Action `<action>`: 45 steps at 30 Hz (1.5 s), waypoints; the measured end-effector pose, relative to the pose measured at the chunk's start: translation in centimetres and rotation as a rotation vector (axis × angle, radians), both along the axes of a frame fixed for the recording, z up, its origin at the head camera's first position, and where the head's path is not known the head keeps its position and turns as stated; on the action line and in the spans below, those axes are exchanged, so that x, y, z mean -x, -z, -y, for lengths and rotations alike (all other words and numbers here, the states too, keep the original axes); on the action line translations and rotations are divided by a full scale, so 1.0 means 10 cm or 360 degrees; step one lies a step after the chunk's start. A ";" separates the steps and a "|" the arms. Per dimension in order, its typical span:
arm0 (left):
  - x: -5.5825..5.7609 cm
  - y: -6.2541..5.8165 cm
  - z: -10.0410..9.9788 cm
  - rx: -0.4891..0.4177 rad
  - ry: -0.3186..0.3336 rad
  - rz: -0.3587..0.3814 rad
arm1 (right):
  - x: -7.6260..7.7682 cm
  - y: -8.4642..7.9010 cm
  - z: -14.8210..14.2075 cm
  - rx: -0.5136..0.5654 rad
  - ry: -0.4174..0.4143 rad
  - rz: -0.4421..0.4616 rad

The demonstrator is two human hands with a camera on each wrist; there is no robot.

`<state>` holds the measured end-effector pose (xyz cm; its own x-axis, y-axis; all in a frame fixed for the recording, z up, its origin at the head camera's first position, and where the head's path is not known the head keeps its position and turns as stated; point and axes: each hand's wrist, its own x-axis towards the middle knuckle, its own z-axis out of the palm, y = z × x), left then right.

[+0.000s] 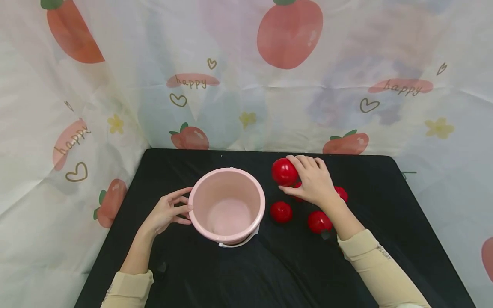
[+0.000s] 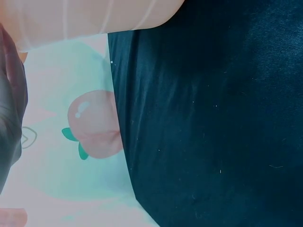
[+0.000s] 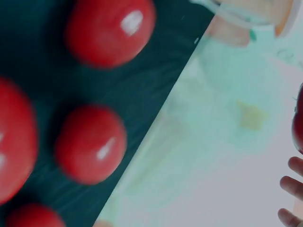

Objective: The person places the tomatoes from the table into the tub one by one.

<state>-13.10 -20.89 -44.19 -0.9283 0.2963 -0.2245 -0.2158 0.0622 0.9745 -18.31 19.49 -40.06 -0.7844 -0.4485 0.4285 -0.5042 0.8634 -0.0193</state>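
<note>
A pale pink bucket (image 1: 227, 171) stands upright, its white handle hanging down at the near side. My left hand (image 1: 165, 214) touches the bucket's left side with fingers spread and fairly straight. In the left wrist view, the bucket's wall (image 2: 85, 19) crosses the top and part of the hand (image 2: 12, 99) shows at the left edge. My right hand (image 1: 310, 179) holds a glossy, tomato-like red ball (image 1: 284, 172) between thumb and fingers, right of the bucket. Several similar balls lie below and around that hand, including one red ball (image 1: 281, 212) nearest the bucket; some are partly hidden.
A black cloth (image 1: 239, 278) covers the table. Behind and to the left hangs a pale curtain (image 1: 231, 107) printed with fruit, hearts and flowers, close to the table's edges. Loose red balls (image 3: 92, 144) lie close beneath the right wrist.
</note>
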 end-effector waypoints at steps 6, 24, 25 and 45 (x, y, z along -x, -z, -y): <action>0.00 0.00 0.00 -0.0010 -0.0011 0.0007 | 0.02 -0.03 0.44 0.0012 -0.0175 0.0000; -0.01 -0.01 0.00 0.0049 -0.0011 -0.0023 | -0.05 0.22 1.33 -0.0313 -0.0519 0.0153; -0.02 -0.01 0.00 0.0051 -0.0012 -0.0025 | -0.05 0.22 1.36 -0.0348 -0.0519 0.0185; -0.03 -0.02 -0.01 0.0087 -0.0021 -0.0036 | -0.07 0.41 1.80 -0.1097 -0.0439 0.0394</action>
